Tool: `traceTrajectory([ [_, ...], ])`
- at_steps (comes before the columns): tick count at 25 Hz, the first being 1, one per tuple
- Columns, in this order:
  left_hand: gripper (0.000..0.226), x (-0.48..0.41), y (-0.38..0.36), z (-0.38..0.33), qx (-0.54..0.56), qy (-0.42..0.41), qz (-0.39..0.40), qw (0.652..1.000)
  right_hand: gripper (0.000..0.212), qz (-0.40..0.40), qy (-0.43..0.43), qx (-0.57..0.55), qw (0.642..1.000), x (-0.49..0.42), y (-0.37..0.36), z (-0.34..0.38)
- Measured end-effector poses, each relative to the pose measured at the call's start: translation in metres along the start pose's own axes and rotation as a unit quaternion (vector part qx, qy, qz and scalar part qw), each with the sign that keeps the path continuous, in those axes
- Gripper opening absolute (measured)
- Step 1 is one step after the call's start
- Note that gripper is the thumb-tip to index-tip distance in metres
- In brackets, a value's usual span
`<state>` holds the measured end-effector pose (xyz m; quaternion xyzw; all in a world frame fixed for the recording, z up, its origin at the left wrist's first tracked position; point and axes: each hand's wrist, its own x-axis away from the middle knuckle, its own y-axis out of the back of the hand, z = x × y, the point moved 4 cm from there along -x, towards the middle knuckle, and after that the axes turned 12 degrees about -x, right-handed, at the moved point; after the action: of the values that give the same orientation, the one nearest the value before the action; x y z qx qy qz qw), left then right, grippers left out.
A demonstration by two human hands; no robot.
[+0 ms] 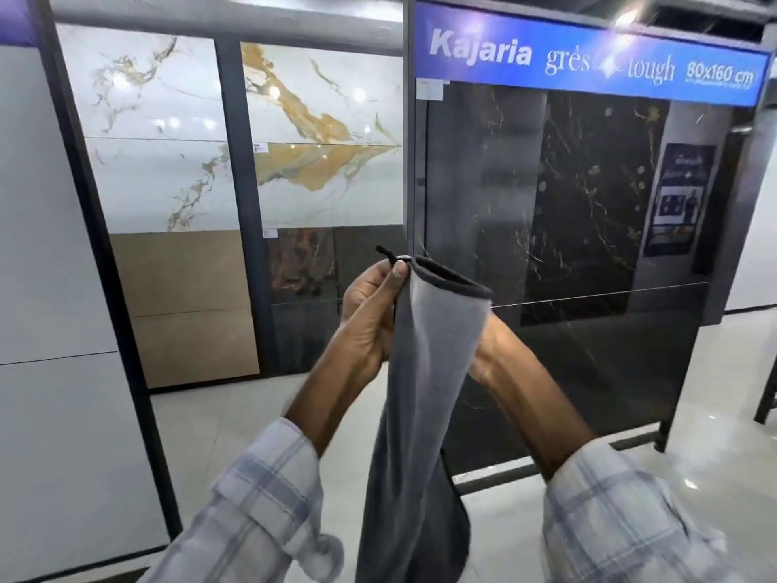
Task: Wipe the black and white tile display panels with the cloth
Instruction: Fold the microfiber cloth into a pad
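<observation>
A grey cloth with a dark hem hangs in front of me. My left hand pinches its top edge near a small black loop. My right hand is behind the cloth, mostly hidden, so its grip cannot be made out. A black tile panel with gold veins stands right ahead in a dark frame under a blue banner. To the left, white marble-look panels with gold veining sit in another frame. Neither hand touches a panel.
A plain white panel fills the far left. Beige tiles and dark brown tiles sit below the white marble ones. The black panel's stand has metal feet on the glossy pale floor.
</observation>
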<state>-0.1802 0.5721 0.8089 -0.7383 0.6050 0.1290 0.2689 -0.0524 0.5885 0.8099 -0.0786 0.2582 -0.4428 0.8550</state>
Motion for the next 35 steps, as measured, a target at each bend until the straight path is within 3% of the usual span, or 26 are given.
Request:
traceTrajectory([
  [2,0.015,0.004,-0.001,0.006,0.029,-0.001,0.043,0.999,0.044,-0.016,-0.024,-0.026,0.999,0.007,0.003,-0.002],
  [5,0.040,0.002,0.004,0.014,0.029,0.005,0.082,0.996,0.050,0.026,-0.056,-0.008,0.998,-0.006,0.009,0.001],
  [8,0.081,0.001,0.007,0.018,-0.054,0.039,0.065,0.996,0.018,0.090,-0.038,0.042,0.994,-0.013,0.007,0.007],
  [11,0.083,0.003,0.016,0.023,-0.164,0.078,0.069,0.981,0.018,0.155,-0.002,0.098,0.983,-0.010,0.015,0.005],
  [13,0.073,0.005,0.030,0.025,-0.176,0.085,0.056,0.979,0.014,0.115,0.029,0.139,0.983,-0.012,0.019,0.004],
  [17,0.020,0.032,0.038,0.040,-0.106,0.173,0.027,0.979,0.024,-0.021,0.077,0.147,0.986,-0.018,0.040,0.002],
  [18,0.018,0.041,0.043,0.048,-0.134,0.204,0.019,0.969,0.022,-0.042,0.080,0.139,0.986,-0.018,0.044,0.001],
  [20,0.065,0.059,0.056,0.059,-0.207,0.251,0.055,0.944,0.017,-0.069,0.079,0.126,0.986,-0.017,0.050,-0.001],
  [21,0.080,0.064,0.061,0.064,-0.236,0.227,0.094,0.940,0.015,-0.074,0.079,0.126,0.986,-0.017,0.051,-0.002],
  [23,0.055,0.069,0.064,0.069,-0.312,0.119,0.138,0.932,0.014,-0.072,0.072,0.138,0.985,-0.018,0.052,-0.007],
  [26,0.025,0.054,0.071,0.066,-0.402,-0.032,0.005,0.915,0.014,-0.070,0.053,0.144,0.986,-0.018,0.061,-0.016],
  [28,0.015,0.046,0.077,0.066,-0.371,-0.054,-0.044,0.926,0.014,-0.057,0.031,0.178,0.982,-0.018,0.075,-0.022],
  [32,0.010,0.048,0.085,0.071,-0.368,-0.031,-0.062,0.927,0.027,-0.016,-0.026,0.304,0.952,-0.010,0.105,-0.042],
  [35,0.011,0.060,0.082,0.064,-0.360,-0.030,-0.078,0.929,0.023,-0.015,-0.054,0.281,0.958,0.004,0.101,-0.046],
])
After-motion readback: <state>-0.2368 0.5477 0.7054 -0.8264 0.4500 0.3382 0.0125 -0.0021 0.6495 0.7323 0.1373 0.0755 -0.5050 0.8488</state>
